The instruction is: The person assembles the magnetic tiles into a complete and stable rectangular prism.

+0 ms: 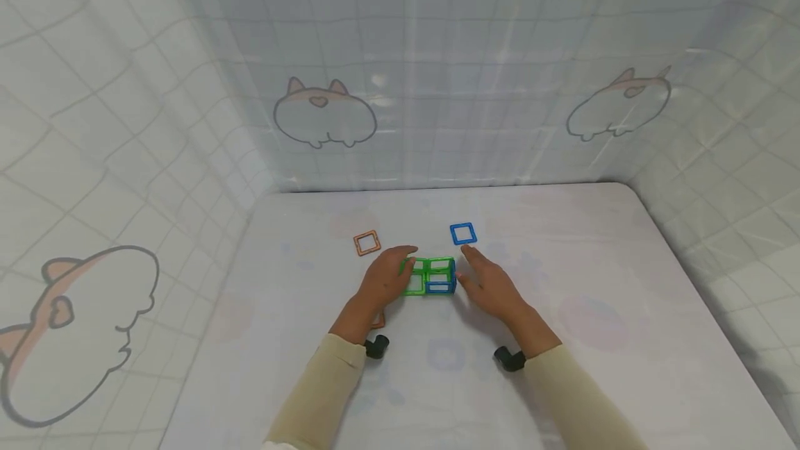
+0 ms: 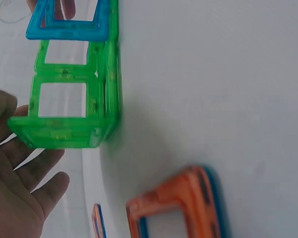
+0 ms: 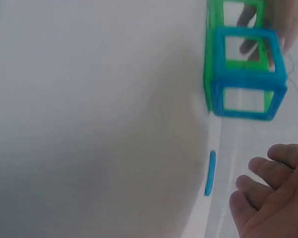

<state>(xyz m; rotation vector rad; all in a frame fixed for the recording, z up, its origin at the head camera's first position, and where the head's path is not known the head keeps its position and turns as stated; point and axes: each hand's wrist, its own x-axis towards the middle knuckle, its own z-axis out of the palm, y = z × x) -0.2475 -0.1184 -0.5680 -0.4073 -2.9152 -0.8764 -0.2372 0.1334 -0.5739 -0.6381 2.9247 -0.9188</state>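
Flanking one tiled box (image 1: 426, 275) — two hands (image 1: 382, 279) (image 1: 494, 289), each grip relaxed — near two orange squares (image 1: 369, 253) (image 1: 378, 326), one blue square (image 1: 464, 243).

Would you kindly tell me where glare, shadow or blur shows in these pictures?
Head view: a bright glare spot and pale streaks on the back wall; left wrist view: the nearest orange square blurred, soft shadow beside the green frames; right wrist view: hazy, with broad shadow across the table.

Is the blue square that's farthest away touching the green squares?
No, in the head view that blue square lies apart from the green squares, with bare white tabletop showing between them.
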